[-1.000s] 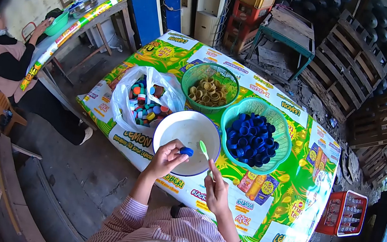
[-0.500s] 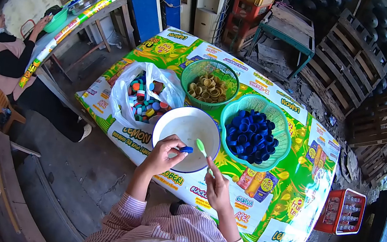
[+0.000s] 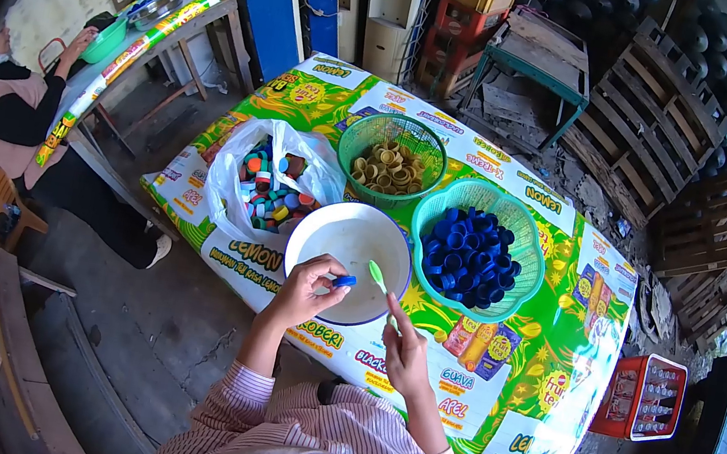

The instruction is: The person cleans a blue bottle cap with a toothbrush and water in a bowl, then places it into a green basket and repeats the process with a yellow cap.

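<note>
My left hand [image 3: 309,290] pinches a blue cap [image 3: 344,281] over the near left part of a white bowl [image 3: 339,235] with a blue rim. In my right hand [image 3: 406,351] is a green tool [image 3: 377,275], its light green tip over the bowl's right side. Right of the bowl, a green basket [image 3: 531,252] holds many blue caps [image 3: 468,252]. Behind it, another green basket [image 3: 368,134] contains tan caps [image 3: 388,169]. A white plastic bag [image 3: 226,169] of mixed coloured caps [image 3: 285,201] lies to the left.
The table [image 3: 486,414] has a printed green and white cover. At the left, another person [image 3: 23,115] sits by a second table with a green bowl [image 3: 107,41]. A red crate [image 3: 639,397] stands right of my table, and wooden pallets [image 3: 652,120] lean behind.
The blue cap in my left hand has turned slightly and now shows its side more. Otherwise the hands and containers are almost where they were.
</note>
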Demonstrator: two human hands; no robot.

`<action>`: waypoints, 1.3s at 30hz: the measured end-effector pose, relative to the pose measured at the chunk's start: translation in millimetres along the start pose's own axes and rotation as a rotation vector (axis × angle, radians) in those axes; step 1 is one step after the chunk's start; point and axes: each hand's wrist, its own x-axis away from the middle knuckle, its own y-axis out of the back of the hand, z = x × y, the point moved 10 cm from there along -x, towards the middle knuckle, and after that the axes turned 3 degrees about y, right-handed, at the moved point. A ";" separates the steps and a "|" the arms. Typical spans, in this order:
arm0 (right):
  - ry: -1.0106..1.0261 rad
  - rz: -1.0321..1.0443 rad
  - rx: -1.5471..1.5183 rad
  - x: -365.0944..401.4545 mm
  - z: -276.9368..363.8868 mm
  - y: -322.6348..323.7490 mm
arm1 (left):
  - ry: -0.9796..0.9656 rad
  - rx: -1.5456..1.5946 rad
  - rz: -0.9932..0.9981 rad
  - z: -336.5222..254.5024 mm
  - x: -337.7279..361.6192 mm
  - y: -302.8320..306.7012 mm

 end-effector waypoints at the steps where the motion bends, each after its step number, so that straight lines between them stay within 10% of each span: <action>1: 0.017 0.017 -0.044 1.3 2.0 -0.8 | 0.001 -0.005 -0.013 0.1 0.2 1.3; 39: 0.121 0.038 -0.114 5.5 13.7 -3.6 | 0.010 0.198 0.032 1.9 4.0 0.0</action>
